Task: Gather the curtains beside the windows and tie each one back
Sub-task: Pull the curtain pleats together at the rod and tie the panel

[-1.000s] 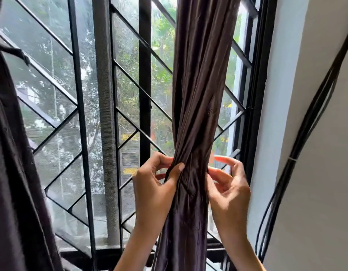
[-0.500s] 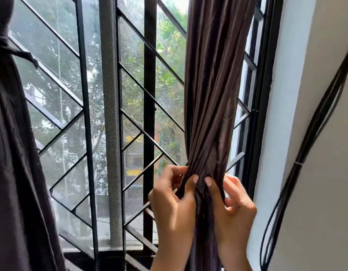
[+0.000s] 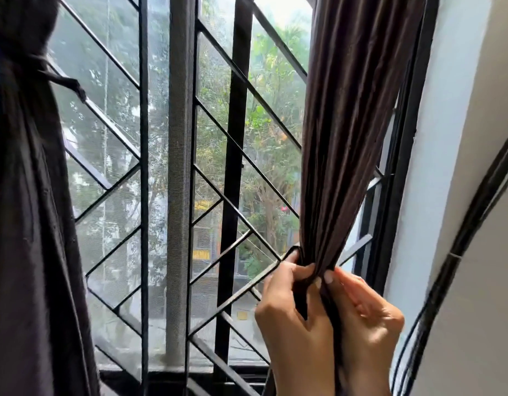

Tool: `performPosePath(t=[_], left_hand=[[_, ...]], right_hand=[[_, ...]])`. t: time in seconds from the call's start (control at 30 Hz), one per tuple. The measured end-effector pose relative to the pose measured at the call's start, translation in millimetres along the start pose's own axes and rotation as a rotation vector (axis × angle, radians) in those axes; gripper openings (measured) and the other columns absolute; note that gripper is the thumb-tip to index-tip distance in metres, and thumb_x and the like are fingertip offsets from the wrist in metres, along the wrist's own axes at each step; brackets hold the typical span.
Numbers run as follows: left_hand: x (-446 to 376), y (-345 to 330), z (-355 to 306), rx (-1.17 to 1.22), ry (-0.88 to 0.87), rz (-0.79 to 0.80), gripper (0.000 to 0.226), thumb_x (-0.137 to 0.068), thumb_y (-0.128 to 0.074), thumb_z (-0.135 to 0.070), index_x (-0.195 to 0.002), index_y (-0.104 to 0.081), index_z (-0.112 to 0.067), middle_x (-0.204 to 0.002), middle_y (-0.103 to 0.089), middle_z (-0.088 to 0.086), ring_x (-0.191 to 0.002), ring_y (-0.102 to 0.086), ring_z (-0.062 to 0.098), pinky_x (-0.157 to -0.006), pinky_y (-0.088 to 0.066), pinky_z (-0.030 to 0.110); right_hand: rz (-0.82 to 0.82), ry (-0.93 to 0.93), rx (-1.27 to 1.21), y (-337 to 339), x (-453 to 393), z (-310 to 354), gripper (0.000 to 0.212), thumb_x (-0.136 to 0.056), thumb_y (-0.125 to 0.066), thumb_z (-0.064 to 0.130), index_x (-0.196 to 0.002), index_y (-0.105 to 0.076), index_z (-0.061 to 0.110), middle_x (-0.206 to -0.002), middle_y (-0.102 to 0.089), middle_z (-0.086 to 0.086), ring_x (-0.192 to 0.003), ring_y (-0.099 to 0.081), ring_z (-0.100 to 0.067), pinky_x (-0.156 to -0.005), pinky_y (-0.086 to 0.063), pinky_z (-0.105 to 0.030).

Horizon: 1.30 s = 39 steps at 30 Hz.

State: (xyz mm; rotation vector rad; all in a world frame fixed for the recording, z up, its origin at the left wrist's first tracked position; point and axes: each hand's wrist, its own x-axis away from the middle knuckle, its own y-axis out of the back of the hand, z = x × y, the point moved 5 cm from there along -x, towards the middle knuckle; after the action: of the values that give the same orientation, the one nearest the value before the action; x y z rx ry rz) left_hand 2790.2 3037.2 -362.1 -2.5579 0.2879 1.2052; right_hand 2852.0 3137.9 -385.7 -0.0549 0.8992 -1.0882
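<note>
Both my hands closed on the right curtain (image 3: 352, 132), low right of view. My left hand (image 3: 292, 318) curled round the gathered cloth from the left; thumb lies across the near side of the bundle, fingers wrap behind it. My right hand (image 3: 367, 312) pinches the same bundle from the right, thumb tip meeting the left thumb at the narrowest point of the gather. Grip tight, no gap seen between fingers and cloth.

The right curtain hangs from the top of view, dark brown with a slight sheen, its folds narrowing to a tight neck just above my thumbs. Below the neck the cloth passes down between my two wrists and out of view. Cannot tell whether a tie is round it; none shows at the neck.

The left curtain (image 3: 27, 224) hangs at the far left edge, well apart from my hands. A tie-back (image 3: 32, 62) of dark cloth cinches it high up, one loose end trailing right over the window grille (image 3: 232, 167).

Count: two curtains, two hands, one tie-back seen. The grille of black bars stands behind both curtains, green trees beyond. A bundle of black cables (image 3: 458, 247) runs down the white wall (image 3: 475, 310) at right, near my right hand but apart from it.
</note>
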Motion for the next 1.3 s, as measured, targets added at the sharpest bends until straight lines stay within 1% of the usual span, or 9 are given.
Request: performPosePath(t=[0.13, 0.3, 0.47, 0.6, 0.73, 0.8, 1.03, 1.13, 1.3], left_hand=[[-4, 0, -3, -0.023, -0.039, 0.057, 0.018, -0.079, -0.062, -0.016, -0.086, -0.055, -0.032, -0.1, -0.067, -0.02, -0.083, -0.065, 0.006, -0.07, -0.051, 0.027], [-15, 11, -2, 0.075, 0.044, 0.063, 0.021, -0.07, -0.074, -0.028, -0.077, -0.055, -0.035, -0.084, -0.069, -0.014, -0.072, -0.065, 0.005, -0.066, -0.051, 0.021], [-35, 20, 13, 0.284, 0.228, 0.115, 0.028, -0.073, -0.078, -0.007, -0.066, -0.053, -0.018, -0.075, -0.072, -0.006, -0.066, -0.067, 0.008, -0.061, -0.05, 0.019], [-55, 23, 14, 0.364, 0.311, 0.284, 0.031, -0.075, -0.071, 0.006, -0.064, -0.045, -0.009, -0.056, -0.061, -0.005, -0.054, -0.056, 0.003, -0.054, -0.045, 0.012], [-65, 25, 20, 0.455, 0.387, 0.371, 0.038, -0.074, -0.069, 0.008, -0.062, -0.043, -0.016, -0.065, -0.057, 0.005, -0.057, -0.055, 0.007, -0.055, -0.047, 0.014], [-68, 26, 23, 0.497, 0.404, 0.413, 0.04, -0.067, -0.075, 0.003, -0.057, -0.047, -0.023, -0.067, -0.059, 0.006, -0.059, -0.057, 0.009, -0.056, -0.049, 0.016], [-72, 27, 24, 0.483, 0.381, 0.507, 0.04, -0.068, -0.079, 0.001, -0.061, -0.045, -0.019, -0.061, -0.054, 0.001, -0.055, -0.051, 0.006, -0.056, -0.046, 0.013], [-70, 30, 19, 0.245, 0.247, 0.42, 0.033, -0.074, -0.074, 0.004, -0.064, -0.048, -0.015, -0.059, -0.057, -0.008, -0.057, -0.055, 0.003, -0.059, -0.048, 0.015], [-53, 27, 7, -0.099, -0.034, 0.157, 0.034, -0.071, -0.077, -0.004, -0.065, -0.051, -0.024, -0.064, -0.062, -0.009, -0.058, -0.059, 0.005, -0.058, -0.047, 0.019]], right_hand=[[0.083, 0.184, 0.136, -11, 1, 20, 0.015, -0.075, -0.072, 0.009, -0.08, -0.079, 0.022, -0.085, -0.072, -0.005, -0.072, -0.069, -0.019, -0.059, -0.052, -0.02], [0.225, 0.341, 0.312, -28, 7, 31, 0.018, -0.086, -0.064, 0.028, -0.089, -0.074, 0.042, -0.094, -0.069, 0.008, -0.085, -0.068, -0.013, -0.068, -0.053, -0.025], [0.366, 0.246, 0.187, -25, -2, 20, 0.02, -0.078, -0.071, 0.009, -0.096, -0.077, 0.017, -0.096, -0.068, -0.002, -0.093, -0.066, -0.021, -0.078, -0.052, -0.023], [0.427, 0.053, 0.023, -27, -8, 26, 0.015, -0.067, -0.081, 0.007, -0.073, -0.069, 0.0, -0.08, -0.067, -0.01, -0.08, -0.066, -0.019, -0.068, -0.052, -0.024], [0.318, 0.019, 0.138, -27, -20, 24, 0.048, -0.055, -0.091, 0.01, -0.09, -0.057, 0.011, -0.092, -0.066, 0.004, -0.063, -0.059, -0.009, -0.057, -0.049, -0.02], [0.442, 0.017, 0.248, -29, -24, 24, 0.061, -0.06, -0.089, 0.019, -0.111, -0.056, 0.021, -0.107, -0.066, 0.009, -0.061, -0.054, -0.006, -0.053, -0.046, -0.018], [0.837, 0.05, 0.497, -37, -35, 47, 0.026, -0.082, -0.072, 0.03, -0.106, -0.07, 0.022, -0.09, -0.07, -0.006, -0.072, -0.061, -0.029, -0.06, -0.052, -0.043], [0.754, 0.13, 0.684, -29, -41, 62, 0.006, -0.083, -0.07, 0.033, -0.086, -0.071, 0.038, -0.065, -0.063, 0.013, -0.052, -0.052, -0.004, -0.051, -0.041, -0.018], [0.354, 0.207, 0.786, -31, -27, 84, 0.029, -0.063, -0.085, 0.035, -0.073, -0.061, 0.023, -0.054, -0.065, 0.008, -0.044, -0.053, -0.001, -0.048, -0.04, -0.013]])
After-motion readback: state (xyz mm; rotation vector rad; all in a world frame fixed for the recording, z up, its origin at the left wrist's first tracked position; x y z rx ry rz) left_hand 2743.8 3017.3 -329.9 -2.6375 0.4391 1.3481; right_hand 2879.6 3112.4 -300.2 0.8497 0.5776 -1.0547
